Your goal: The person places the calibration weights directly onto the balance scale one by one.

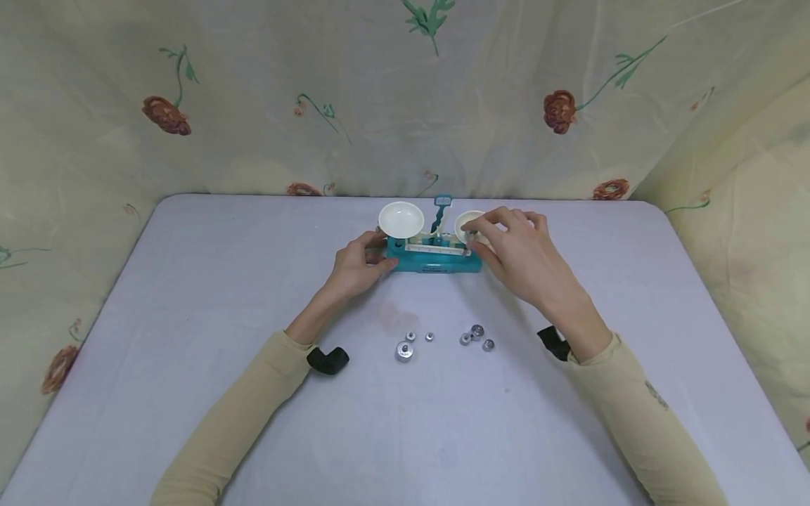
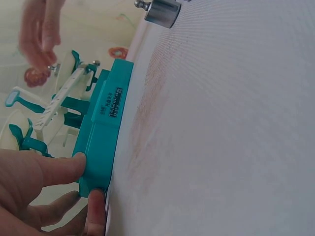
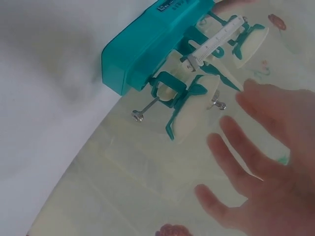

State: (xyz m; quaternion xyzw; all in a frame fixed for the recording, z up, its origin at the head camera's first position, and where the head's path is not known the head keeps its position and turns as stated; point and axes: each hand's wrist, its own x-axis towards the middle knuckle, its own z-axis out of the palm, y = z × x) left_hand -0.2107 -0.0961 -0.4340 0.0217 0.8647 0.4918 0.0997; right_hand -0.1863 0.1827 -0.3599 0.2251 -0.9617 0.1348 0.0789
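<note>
A teal balance scale (image 1: 434,263) with two white pans stands near the table's far edge. My left hand (image 1: 357,267) holds the left end of its base, the thumb (image 2: 69,168) on the front face and another finger at the lower edge. Over the right pan (image 3: 189,115) is my right hand (image 1: 519,256). Its fingers (image 3: 231,162) are spread and fairly straight in the right wrist view. A small metal weight (image 3: 219,103) is at that pan, just short of the fingertips. The left pan (image 1: 401,220) holds nothing visible.
Several silver weights stand on the white table in front of the scale, among them a large one (image 1: 404,352) at left and a cluster (image 1: 477,332) at right. A flowered cloth (image 1: 380,105) hangs behind the table's far edge.
</note>
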